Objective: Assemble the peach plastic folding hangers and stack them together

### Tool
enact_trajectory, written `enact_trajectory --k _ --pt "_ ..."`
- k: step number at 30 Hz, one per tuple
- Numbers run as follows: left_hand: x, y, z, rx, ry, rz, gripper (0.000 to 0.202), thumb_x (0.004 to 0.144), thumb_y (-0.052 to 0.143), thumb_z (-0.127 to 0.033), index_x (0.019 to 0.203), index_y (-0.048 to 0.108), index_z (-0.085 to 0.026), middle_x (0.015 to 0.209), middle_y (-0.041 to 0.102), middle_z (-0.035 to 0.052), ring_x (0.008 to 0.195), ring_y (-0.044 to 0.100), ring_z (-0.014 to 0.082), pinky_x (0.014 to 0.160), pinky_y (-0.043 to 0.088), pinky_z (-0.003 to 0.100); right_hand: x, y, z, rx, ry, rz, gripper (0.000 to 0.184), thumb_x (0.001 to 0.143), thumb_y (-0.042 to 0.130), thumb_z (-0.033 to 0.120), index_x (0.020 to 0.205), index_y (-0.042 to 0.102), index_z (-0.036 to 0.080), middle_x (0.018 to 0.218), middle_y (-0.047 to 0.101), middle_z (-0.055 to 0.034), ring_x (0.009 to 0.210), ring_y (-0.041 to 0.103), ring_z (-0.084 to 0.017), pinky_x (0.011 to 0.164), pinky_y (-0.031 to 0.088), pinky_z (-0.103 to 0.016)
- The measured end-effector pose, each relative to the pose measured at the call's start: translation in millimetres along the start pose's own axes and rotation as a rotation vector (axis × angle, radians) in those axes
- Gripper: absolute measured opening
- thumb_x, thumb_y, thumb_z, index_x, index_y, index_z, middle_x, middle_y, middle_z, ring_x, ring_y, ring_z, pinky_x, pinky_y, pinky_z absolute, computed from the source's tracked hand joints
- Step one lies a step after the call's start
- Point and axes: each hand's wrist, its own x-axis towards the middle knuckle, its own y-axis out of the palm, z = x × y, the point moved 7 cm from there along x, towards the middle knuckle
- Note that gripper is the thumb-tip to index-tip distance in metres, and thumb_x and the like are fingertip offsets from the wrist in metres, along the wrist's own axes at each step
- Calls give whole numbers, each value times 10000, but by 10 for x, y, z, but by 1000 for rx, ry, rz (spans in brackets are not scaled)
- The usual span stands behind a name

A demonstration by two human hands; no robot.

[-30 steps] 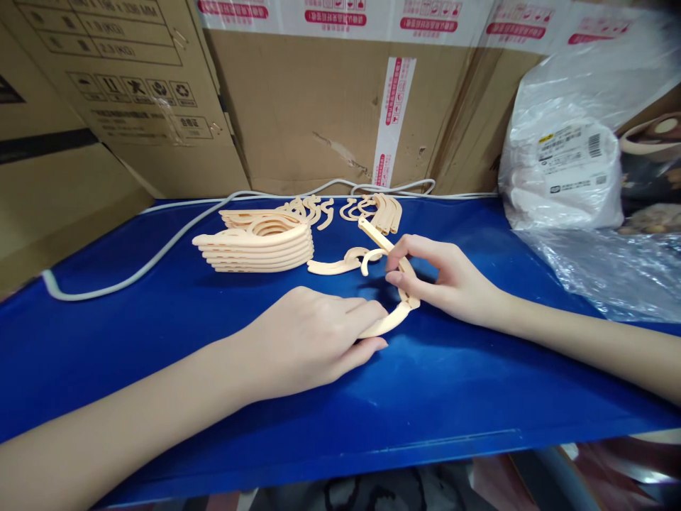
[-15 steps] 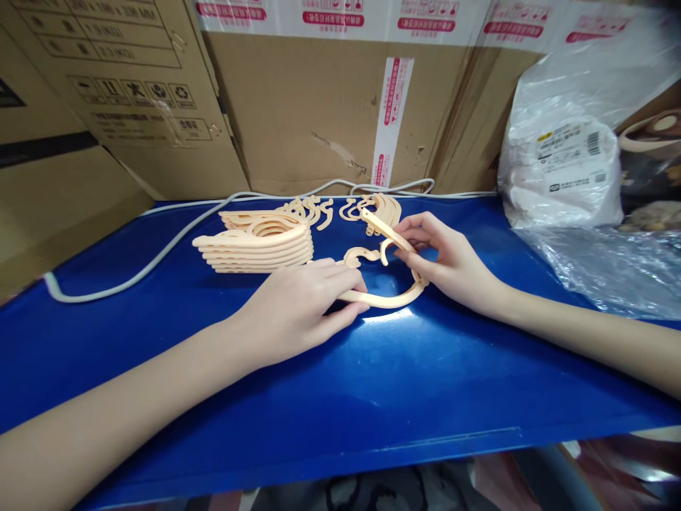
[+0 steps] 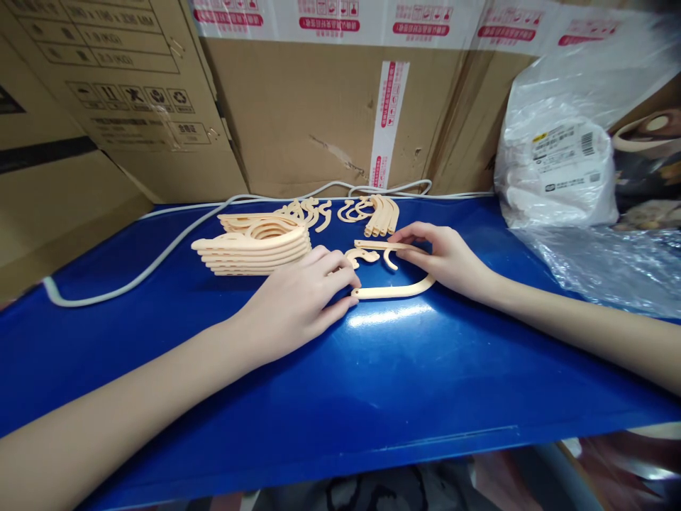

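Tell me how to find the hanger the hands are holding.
On the blue table, look right of the stack of peach hangers. One loose hanger lies flat between the left hand and right hand, the only one both hands touch.

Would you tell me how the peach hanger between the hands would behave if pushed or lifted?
Probably light: the hanger is a thin, open plastic loop. It would likely slide rather than roll, as it lies flat on the glossy blue table. Its slim arms may flex slightly between the left hand and right hand.
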Motion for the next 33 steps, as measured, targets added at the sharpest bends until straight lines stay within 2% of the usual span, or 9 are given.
enact_trajectory --k 7,11,14,16,20,26,30,33 --pt "21 -13 -39 -4 2 -5 244 991 432 -283 1100 622 -175 1148 598 80 1032 556 235 860 478 384 1 -19 -41 9 42 -2 182 823 598 258 946 700 171 976 729 -70 916 655 -231 872 476 -413" --pt "21 -28 -37 -31 16 -35 262 996 408 -249 1125 622 -170 1202 603 90 1120 540 233 968 454 408 7 -37 -48 -32 48 -17 176 812 601 229 940 709 173 961 734 -63 908 658 -228 862 477 -399" --pt "16 -10 -22 -12 10 -41 327 1007 388 -273 1252 578 -171 1350 545 111 1292 452 257 1083 383 459 12 -49 -32 -63 33 -35 165 813 593 214 925 708 179 936 738 -50 891 657 -218 845 476 -384" --pt "17 23 -11 17 -5 -18 402 1017 373 -317 1372 495 -173 1448 474 122 1387 360 277 1130 328 499 12 -56 -24 -79 27 -44 159 818 585 210 915 707 178 919 739 -46 879 656 -212 836 472 -378" --pt "26 90 17 37 -54 66 488 1025 347 -388 1457 394 -168 1526 393 121 1447 278 277 1158 290 512 3 -67 -9 -134 11 -50 156 826 586 218 916 709 181 921 739 -49 871 644 -216 825 459 -386" --pt "46 65 -2 40 -10 69 438 1021 355 -407 1304 560 -143 1432 513 128 1406 361 285 1133 335 500 -10 -70 -10 -152 -25 -40 148 841 591 212 926 708 181 930 732 -52 872 619 -220 812 446 -384" --pt "54 55 20 32 -33 80 409 1017 370 -385 1281 559 -136 1388 538 137 1300 483 287 1067 412 476 -6 -65 -19 -166 -44 -29 133 852 587 208 916 701 181 922 725 -57 861 608 -219 809 443 -385" --pt "60 62 19 26 -47 102 385 1015 374 -370 1278 547 -148 1342 550 126 1159 577 268 977 478 442 -22 -60 75 -232 -94 -23 130 874 568 219 923 684 188 934 706 -66 880 594 -230 822 430 -402"
